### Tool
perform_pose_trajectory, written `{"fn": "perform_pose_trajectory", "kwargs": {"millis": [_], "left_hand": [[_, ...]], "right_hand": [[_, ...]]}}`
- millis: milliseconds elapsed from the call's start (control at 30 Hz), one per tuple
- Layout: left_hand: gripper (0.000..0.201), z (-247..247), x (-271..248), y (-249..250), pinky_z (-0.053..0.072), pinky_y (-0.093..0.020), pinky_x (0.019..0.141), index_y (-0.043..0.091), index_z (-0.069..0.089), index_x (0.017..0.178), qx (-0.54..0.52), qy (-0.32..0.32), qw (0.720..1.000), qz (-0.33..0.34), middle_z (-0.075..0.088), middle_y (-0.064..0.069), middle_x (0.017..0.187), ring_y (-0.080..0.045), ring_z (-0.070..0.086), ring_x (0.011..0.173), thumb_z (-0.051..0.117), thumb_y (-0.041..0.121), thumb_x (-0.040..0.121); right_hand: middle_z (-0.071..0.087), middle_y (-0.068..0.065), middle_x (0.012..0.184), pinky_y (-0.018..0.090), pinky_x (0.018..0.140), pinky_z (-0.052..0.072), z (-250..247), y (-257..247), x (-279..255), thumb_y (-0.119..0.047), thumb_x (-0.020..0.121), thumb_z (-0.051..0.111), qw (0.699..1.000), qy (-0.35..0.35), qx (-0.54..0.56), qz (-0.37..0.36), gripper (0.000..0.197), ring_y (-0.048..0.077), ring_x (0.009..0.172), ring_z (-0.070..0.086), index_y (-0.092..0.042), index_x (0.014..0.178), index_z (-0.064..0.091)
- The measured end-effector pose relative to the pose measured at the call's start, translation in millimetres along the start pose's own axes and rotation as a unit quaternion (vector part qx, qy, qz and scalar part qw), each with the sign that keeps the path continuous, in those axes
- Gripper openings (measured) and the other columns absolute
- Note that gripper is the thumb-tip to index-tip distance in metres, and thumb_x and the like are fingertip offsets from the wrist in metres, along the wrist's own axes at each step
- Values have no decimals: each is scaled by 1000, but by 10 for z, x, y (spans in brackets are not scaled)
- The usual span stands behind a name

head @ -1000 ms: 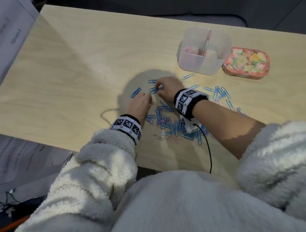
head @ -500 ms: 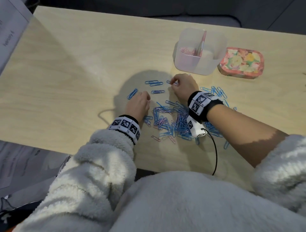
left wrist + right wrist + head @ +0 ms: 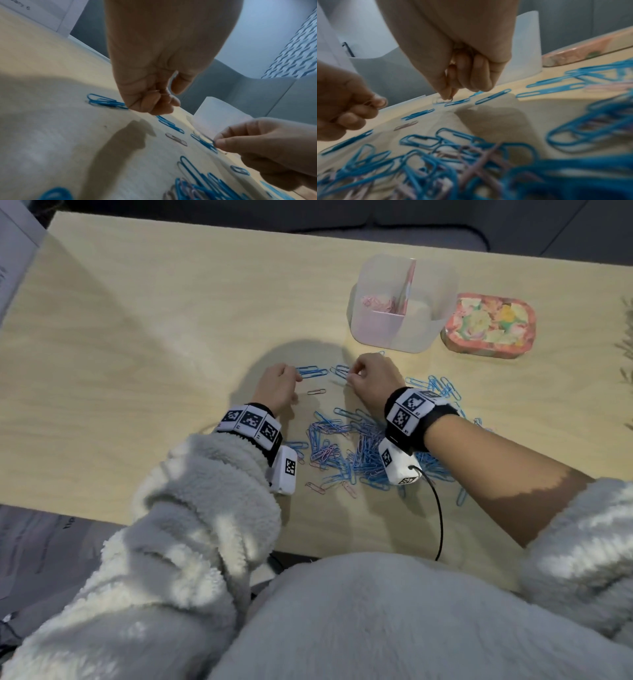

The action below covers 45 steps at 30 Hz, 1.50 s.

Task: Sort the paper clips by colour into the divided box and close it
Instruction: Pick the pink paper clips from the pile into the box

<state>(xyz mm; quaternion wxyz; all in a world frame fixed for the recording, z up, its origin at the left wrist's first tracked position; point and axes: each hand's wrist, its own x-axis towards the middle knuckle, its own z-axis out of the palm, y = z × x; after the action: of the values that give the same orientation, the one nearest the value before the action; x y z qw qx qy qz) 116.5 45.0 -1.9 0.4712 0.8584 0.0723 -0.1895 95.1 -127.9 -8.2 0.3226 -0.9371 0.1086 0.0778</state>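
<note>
Now the right hand (image 3: pixel 371 378) pinches a paper clip (image 3: pixel 443 100) against the table (image 3: pixel 137 344); the left hand (image 3: pixel 275 386), fingers curled and empty, hovers beside blue clips (image 3: pixel 311 371). Beyond the fingertips stands the open box (image 3: pixel 400 306).

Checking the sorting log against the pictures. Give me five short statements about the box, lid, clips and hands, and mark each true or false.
1. The divided box stands open. True.
2. The flowered lid lies on the table to the right of the box. True.
3. The box's left compartment holds blue clips. False: the clips in it are pink.
4. The right hand pinches a clip with its fingers. True.
5. The left hand rests on the lid. False: it is by the blue clips.
</note>
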Motion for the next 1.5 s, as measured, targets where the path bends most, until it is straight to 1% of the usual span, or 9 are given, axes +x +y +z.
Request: {"fn": "perform_pose_trajectory", "kwargs": {"millis": [233,367,700,800,900,1133,1267,1400,1500], "left_hand": [[19,161,71,1,44,-34,90,11,61,99,252,-38,958,129,60,-11,113,-27,56,105,62,25,85],[15,188,33,-5,43,-36,85,7,59,92,306,-48,939,151,58,-15,108,-30,57,99,57,22,89],[8,-29,-226,-212,46,-34,80,12,52,92,116,-44,990,62,57,-7,91,-22,54,87,52,19,93],[20,-84,-322,-235,43,-15,65,4,55,110,52,-53,997,35,53,-4,85,-17,52,84,44,10,95],[21,-104,-396,-274,40,-13,49,9,55,97,23,-62,998,-7,52,-2,71,-13,51,69,34,7,95],[12,-51,-529,-384,41,-22,63,9,53,90,109,-114,986,57,57,-5,84,-13,53,72,48,19,95],[19,1,-555,-390,45,-32,83,5,59,99,128,-110,984,64,62,-11,97,-19,55,89,42,13,96],[14,25,-576,-391,43,-26,63,10,58,97,175,-87,978,78,51,5,70,-12,50,66,57,23,90],[18,65,-580,-378,37,-26,62,11,59,92,201,-49,975,80,49,2,72,-17,48,67,66,24,83]], "right_hand": [[50,-5,75,26,69,33,-30,91,-335,-31,81,65,990,-113,-35,-70,19,20,78,51,-16,91,64],[58,3,94,27,70,33,52,131,-485,-34,86,60,981,-145,-94,-90,25,20,85,51,-14,103,56],[65,9,101,29,70,34,-8,105,-498,-20,88,49,994,-59,-82,-52,17,30,98,57,-16,102,59],[66,6,102,29,72,36,128,-37,-558,-31,86,55,987,-93,-101,-87,19,27,99,58,-16,94,63],[67,8,100,30,72,38,228,-99,-622,-37,79,63,984,-90,-121,-94,25,28,99,59,-16,91,65],[67,8,105,31,73,40,187,-40,-662,-24,90,55,976,-79,-173,-108,18,29,100,61,-13,95,67],[69,9,96,32,71,43,67,75,-639,-19,88,55,983,-115,-124,-66,16,26,86,60,-8,87,66],[58,0,64,18,54,38,-267,87,-455,-14,84,63,993,-98,68,-24,14,6,54,48,-2,77,67],[47,-5,56,10,39,33,-616,10,-115,-9,82,63,990,-36,137,6,27,-3,36,44,-17,58,54]]}}
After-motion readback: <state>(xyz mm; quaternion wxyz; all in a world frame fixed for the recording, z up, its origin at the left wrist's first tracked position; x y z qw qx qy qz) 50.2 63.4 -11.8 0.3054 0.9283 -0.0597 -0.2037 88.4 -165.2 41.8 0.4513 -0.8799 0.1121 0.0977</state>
